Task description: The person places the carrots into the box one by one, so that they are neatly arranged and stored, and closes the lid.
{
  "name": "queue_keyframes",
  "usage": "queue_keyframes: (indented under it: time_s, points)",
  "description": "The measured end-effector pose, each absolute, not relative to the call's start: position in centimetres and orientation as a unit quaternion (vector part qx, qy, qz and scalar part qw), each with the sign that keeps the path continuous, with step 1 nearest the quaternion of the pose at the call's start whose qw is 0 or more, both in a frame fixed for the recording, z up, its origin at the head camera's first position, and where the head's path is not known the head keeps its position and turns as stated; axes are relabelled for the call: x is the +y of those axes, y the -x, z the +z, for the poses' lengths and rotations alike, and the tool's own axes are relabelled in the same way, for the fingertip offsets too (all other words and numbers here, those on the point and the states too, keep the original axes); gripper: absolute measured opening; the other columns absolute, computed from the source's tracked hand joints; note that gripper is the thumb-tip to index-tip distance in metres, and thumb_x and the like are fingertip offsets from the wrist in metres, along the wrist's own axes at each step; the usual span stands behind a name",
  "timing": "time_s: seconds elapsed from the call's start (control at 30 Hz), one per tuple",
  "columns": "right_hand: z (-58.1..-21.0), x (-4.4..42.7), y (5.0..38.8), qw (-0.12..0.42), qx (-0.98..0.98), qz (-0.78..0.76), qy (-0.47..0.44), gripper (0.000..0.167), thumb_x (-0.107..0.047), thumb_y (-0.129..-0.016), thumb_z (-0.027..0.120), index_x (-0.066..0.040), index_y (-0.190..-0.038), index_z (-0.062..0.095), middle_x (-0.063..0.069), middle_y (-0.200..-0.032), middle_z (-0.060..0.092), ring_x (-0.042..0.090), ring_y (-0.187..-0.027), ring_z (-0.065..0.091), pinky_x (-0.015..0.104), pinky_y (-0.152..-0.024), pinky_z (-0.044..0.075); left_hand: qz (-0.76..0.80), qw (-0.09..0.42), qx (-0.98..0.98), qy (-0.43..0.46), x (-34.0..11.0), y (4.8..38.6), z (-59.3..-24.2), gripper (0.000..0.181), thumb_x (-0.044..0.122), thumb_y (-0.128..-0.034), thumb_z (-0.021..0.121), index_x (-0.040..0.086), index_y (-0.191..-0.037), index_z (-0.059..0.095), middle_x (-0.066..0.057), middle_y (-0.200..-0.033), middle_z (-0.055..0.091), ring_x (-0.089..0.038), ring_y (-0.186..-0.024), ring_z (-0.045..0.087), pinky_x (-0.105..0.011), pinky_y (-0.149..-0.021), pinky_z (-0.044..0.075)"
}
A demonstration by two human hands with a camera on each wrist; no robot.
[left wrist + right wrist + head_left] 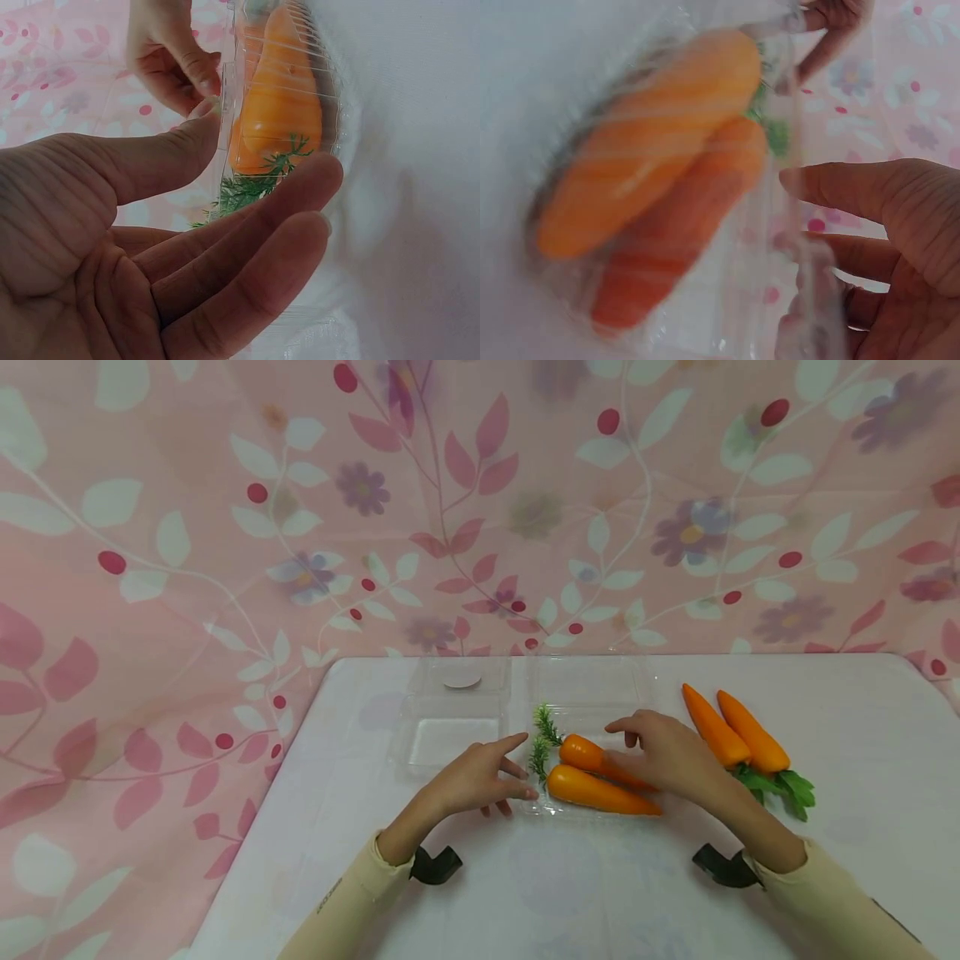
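Two orange toy carrots with feathery green tops lie side by side in a clear plastic clamshell box: a front carrot and a back carrot. My right hand reaches over the box and covers part of the back carrot. In the right wrist view, its thumb is at the box's rim and its fingers show through the clear plastic. At the box's left side is my left hand, fingers extended and spread beside the green tops. The left wrist view shows its thumb tip close to the rim; contact is unclear.
To the left stands another clear plastic box with its lid folded back. Two more carrots with leafy green tops lie at the right. A flowered pink cloth hangs behind the white table.
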State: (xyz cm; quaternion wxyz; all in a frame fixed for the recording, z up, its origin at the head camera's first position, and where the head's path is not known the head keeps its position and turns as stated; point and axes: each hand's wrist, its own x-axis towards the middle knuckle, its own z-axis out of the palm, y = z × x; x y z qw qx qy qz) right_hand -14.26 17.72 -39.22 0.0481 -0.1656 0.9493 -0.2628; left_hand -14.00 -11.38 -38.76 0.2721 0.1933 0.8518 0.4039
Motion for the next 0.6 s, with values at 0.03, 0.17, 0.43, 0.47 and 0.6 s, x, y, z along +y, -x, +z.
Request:
queue_keyframes:
  time_s: [0.03,0.17,0.43,0.47,0.6]
  points:
    - [-39.0,18.0,14.4,0.037,0.947,-0.271,0.169,0.039,-0.03,-0.086,0.076,-0.007,-0.117,0.071,0.0,-0.082,0.055,0.017,-0.067,0.046,0.028,-0.055,0.041,0.403,0.272,0.852,-0.193,-11.4,14.0,-38.7,0.086,0.028,-0.0873,0.077,0.011,-0.156,0.028,-0.013,-0.116,0.069,-0.028,-0.066,0.071,-0.041,-0.052,0.057]
    - [-38.7,19.2,15.3,0.002,0.94,-0.292,0.176,0.037,-0.029,-0.088,0.076,-0.004,-0.115,0.071,0.0,-0.083,0.057,0.018,-0.073,0.047,0.028,-0.058,0.043,0.4,0.271,0.854,-0.191,-11.4,14.0,-38.8,0.086,0.028,-0.0873,0.077,0.012,-0.156,0.029,-0.013,-0.116,0.069,-0.027,-0.066,0.071,-0.041,-0.052,0.057]
    - [-38.6,21.4,17.1,-0.05,0.935,-0.311,0.162,0.036,-0.03,-0.088,0.076,-0.003,-0.111,0.073,0.002,-0.084,0.061,0.02,-0.076,0.05,0.03,-0.061,0.043,0.397,0.272,0.856,-0.189,-11.4,14.0,-38.7,0.085,0.028,-0.0875,0.077,0.012,-0.156,0.028,-0.014,-0.117,0.069,-0.029,-0.066,0.071,-0.045,-0.053,0.057]
    - [-38.6,21.6,17.4,-0.05,0.935,-0.312,0.157,0.036,-0.031,-0.089,0.075,-0.003,-0.112,0.072,0.003,-0.085,0.061,0.02,-0.076,0.051,0.031,-0.062,0.044,0.397,0.273,0.856,-0.189,-11.3,14.0,-38.7,0.085,0.028,-0.0875,0.077,0.012,-0.156,0.029,-0.014,-0.117,0.069,-0.029,-0.066,0.071,-0.045,-0.053,0.057]
    - [-38.7,22.4,18.5,-0.046,0.939,-0.312,0.14,0.039,-0.034,-0.091,0.073,-0.002,-0.114,0.071,0.005,-0.087,0.063,0.023,-0.078,0.053,0.034,-0.065,0.045,0.398,0.274,0.856,-0.187,-11.3,14.0,-38.6,0.085,0.028,-0.0874,0.077,0.012,-0.156,0.029,-0.014,-0.117,0.069,-0.029,-0.066,0.071,-0.047,-0.055,0.057]
